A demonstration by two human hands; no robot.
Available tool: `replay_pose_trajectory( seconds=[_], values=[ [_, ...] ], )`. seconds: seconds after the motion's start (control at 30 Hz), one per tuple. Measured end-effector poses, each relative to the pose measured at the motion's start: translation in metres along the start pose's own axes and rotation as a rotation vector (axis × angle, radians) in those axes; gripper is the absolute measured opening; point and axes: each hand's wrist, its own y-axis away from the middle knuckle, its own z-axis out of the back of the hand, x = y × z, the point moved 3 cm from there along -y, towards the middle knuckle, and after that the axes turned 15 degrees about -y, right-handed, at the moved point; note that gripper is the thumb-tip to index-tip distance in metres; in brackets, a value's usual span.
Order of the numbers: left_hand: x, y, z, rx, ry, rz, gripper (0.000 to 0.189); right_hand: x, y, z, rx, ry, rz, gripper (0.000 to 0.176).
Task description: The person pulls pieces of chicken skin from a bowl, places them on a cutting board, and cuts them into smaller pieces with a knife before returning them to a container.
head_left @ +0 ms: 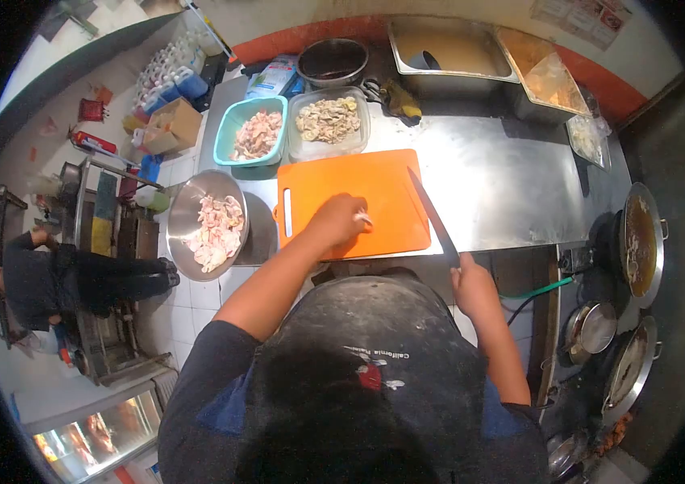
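Note:
An orange cutting board (391, 173) lies on the metal table in front of me. Over its lower middle, my left hand (341, 220) is closed on a small pale piece of meat (363, 218). My right hand (474, 282), right of the board and near the table's front edge, grips a long knife (437, 219), whose blade points up and left along the board's right edge. To the left, a steel bowl (177, 222) holds cut pale meat. Behind the board are a turquoise tub (224, 133) and a clear container (350, 148), both with meat pieces.
Steel trays (455, 77) and a dark bowl (333, 79) line the back. A plastic bag (588, 139) lies on the right. Large pans (658, 266) stand farther right. Another person (28, 274) is at the far left by a metal rack.

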Motion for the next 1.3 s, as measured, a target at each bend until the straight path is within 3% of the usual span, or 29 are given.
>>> replay_pose_trajectory(
  seconds=[0.07,0.13,0.17,0.2,0.3,0.33,0.4,0.53,0.63,0.7,0.77,0.83,0.9,0.93,0.97,1.03,1.1,1.17,1.3],
  values=[
    [0.032,0.005,0.044,-0.254,0.213,0.006,0.028,-0.011,0.004,-0.004,-0.014,-0.02,0.015,0.026],
    [0.074,0.01,0.093,-0.559,0.194,0.092,0.028,-0.015,0.01,-0.007,-0.021,-0.041,0.036,0.026],
    [0.094,0.011,0.123,-0.673,0.026,0.092,0.029,-0.014,0.012,-0.007,-0.017,-0.055,0.014,0.026],
    [0.109,0.009,0.147,-0.659,0.164,0.223,0.034,-0.014,0.012,-0.007,-0.011,-0.069,-0.005,0.026],
    [0.151,0.009,0.191,-0.559,0.012,0.359,0.049,-0.018,0.01,-0.012,-0.001,-0.036,0.025,0.025],
    [0.168,0.007,0.195,-0.57,0.007,0.366,0.049,-0.018,0.008,-0.014,-0.001,-0.037,0.039,0.025],
    [0.202,0.005,0.186,-0.45,-0.307,0.45,0.064,-0.017,0.004,-0.017,0.001,-0.024,0.062,0.024],
    [0.227,0.043,0.178,-0.482,-0.181,0.542,0.069,0.003,-0.003,-0.018,0.019,0.01,0.083,0.022],
    [0.24,0.099,0.158,-0.369,-0.026,0.627,0.068,0.021,-0.011,-0.026,0.0,-0.015,0.128,0.02],
    [0.267,0.141,0.118,-0.199,-0.28,0.541,0.072,0.031,-0.017,-0.032,-0.098,-0.012,0.163,0.023],
    [0.262,0.175,0.086,-0.03,-0.138,0.719,0.074,0.036,-0.028,-0.046,-0.096,-0.009,0.167,0.029],
    [0.261,0.19,0.058,0.013,-0.218,0.772,0.075,0.046,-0.036,-0.056,-0.152,-0.016,0.164,0.029],
    [0.252,0.194,0.053,0.027,-0.461,0.722,0.072,0.05,-0.046,-0.071,-0.163,-0.001,0.18,0.029],
    [0.245,0.196,0.057,-0.038,-0.472,0.697,0.047,0.058,-0.048,-0.076,-0.164,0.037,0.168,0.03],
    [0.255,0.197,0.053,-0.039,-0.458,0.707,0.047,0.065,-0.051,-0.08,-0.163,0.078,0.155,0.031],
    [0.28,0.197,0.048,-0.206,-0.25,0.702,0.023,0.064,-0.058,-0.089,-0.163,0.11,0.158,0.032],
    [0.285,0.199,0.064,-0.144,-0.286,0.65,0.021,0.081,-0.057,-0.097,-0.16,0.139,0.153,0.034],
    [0.298,0.203,0.069,-0.209,-0.145,0.545,0.021,0.107,-0.053,-0.098,-0.18,0.316,-0.001,0.043],
    [0.297,0.222,0.105,-0.297,0.062,0.453,0.021,0.142,-0.052,-0.113,-0.253,0.47,0.079,0.056]
  ],
)
